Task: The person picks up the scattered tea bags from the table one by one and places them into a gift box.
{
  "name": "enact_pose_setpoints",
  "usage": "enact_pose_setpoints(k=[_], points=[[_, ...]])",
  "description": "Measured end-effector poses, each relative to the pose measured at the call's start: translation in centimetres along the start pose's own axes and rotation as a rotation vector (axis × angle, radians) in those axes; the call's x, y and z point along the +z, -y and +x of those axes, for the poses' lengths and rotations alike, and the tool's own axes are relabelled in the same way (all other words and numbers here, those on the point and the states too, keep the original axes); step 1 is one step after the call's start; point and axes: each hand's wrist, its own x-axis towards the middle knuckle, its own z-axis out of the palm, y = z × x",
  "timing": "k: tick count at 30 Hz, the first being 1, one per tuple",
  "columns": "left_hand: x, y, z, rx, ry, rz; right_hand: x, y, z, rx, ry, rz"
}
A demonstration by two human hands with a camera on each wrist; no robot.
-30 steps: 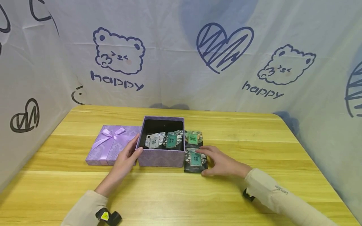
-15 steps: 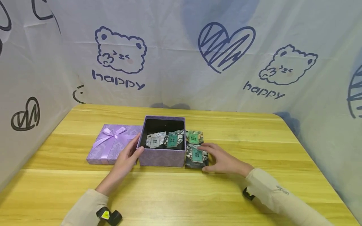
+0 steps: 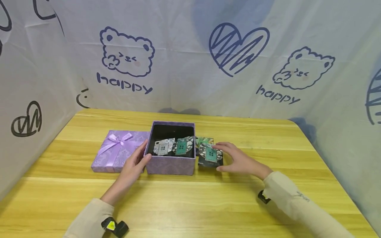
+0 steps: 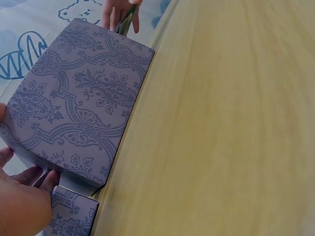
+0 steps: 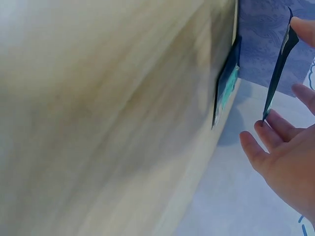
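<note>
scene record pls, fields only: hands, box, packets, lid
left hand: rests against left side of the open purple box
right hand: pinches a dark packet, lifted beside the box
box contents: two packets
table: another packet lies by the box's right wall
lid: left of box, bow on top

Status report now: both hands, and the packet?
Left hand steadies the open purple box. Right hand pinches a dark packet, lifted beside it. Nothing between.

Bright, even light; blurred wrist views
</note>
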Motion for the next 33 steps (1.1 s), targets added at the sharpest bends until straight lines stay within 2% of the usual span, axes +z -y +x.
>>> enact_pose_setpoints(k=[12, 33], points=[[0.1, 0.2, 0.0, -0.007, -0.014, 0.008, -1.1, 0.7, 0.8, -0.036, -0.013, -0.015], [0.0, 0.0, 0.0, -0.004, -0.013, 0.009, -4.3, 1.4, 2.1, -0.035, -0.047, -0.065]])
